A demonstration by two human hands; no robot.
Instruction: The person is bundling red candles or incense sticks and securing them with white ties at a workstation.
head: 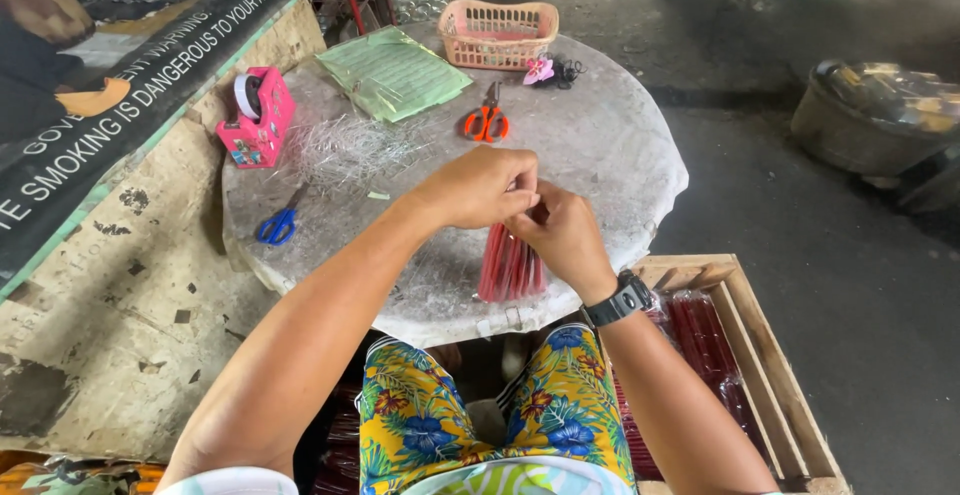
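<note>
Overhead, I look down on my left hand and right hand, which meet at the centre of a round stone table. Both are closed, fingers pinched together on the top end of a bundle of red sticks. The bundle hangs from that pinch toward six o'clock and reaches down near the table's near edge. A black wristwatch sits on my right wrist.

At twelve o'clock from my hands lie orange-handled scissors, and farther on stands a peach plastic basket with a small pink flower just beside it. At eleven o'clock lies a stack of pale green sheets. A heap of thin clear strands spreads at ten o'clock, with a pink tape dispenser beyond it. Blue-handled scissors rest at nine o'clock near the rim.

At four o'clock, below the table, a wooden crate holds more red bundles; my right forearm covers part of them. At two o'clock, well apart, a round tub stands on the concrete floor.

My knuckles hide the top of the bundle, so I cannot tell what binds it. The crate is cut off by the lower edge.
</note>
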